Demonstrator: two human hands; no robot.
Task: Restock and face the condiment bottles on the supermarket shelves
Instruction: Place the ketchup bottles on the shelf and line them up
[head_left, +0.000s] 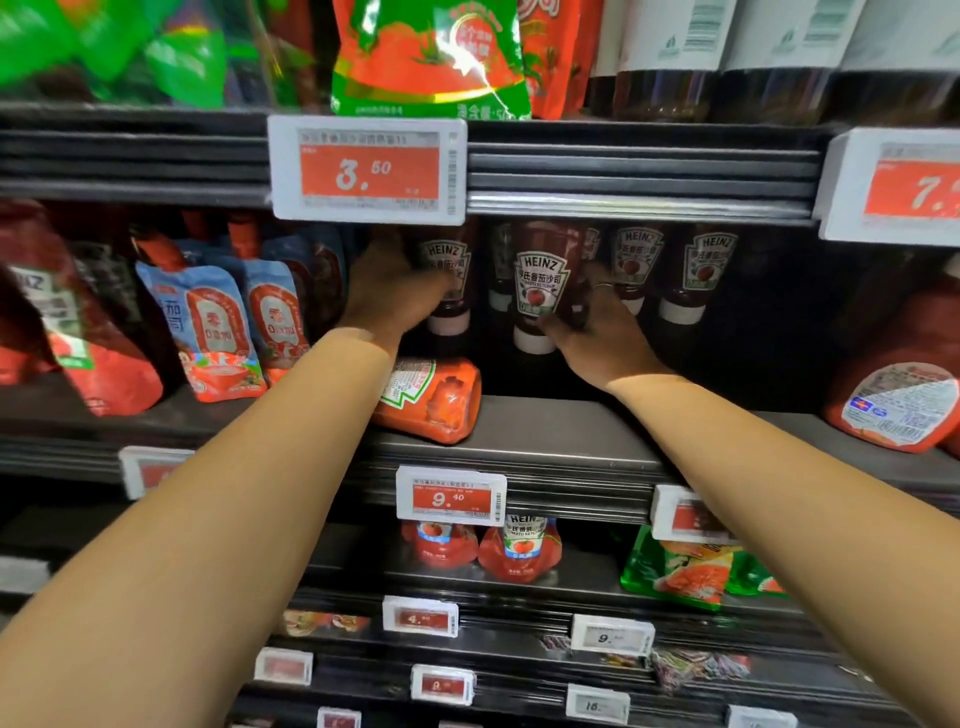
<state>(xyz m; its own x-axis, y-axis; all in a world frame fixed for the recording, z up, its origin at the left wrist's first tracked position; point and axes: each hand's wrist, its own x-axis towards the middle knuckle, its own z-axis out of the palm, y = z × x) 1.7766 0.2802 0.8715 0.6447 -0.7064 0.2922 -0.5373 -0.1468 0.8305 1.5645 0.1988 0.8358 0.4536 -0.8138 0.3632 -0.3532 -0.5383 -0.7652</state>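
This is a supermarket aisle: dark metal shelves stacked in tiers carry rows of Heinz ketchup bottles, sauce pouches and green packets, and electronic price tags with red panels are clipped along every shelf edge.

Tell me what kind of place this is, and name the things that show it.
Almost certainly a supermarket aisle. Tiered dark shelves carry electronic price tags on their rails, one reading 3.50. Rows of identical Heinz ketchup bottles stand facing out, with sauce pouches beside them, and both hands reach in among the bottles.
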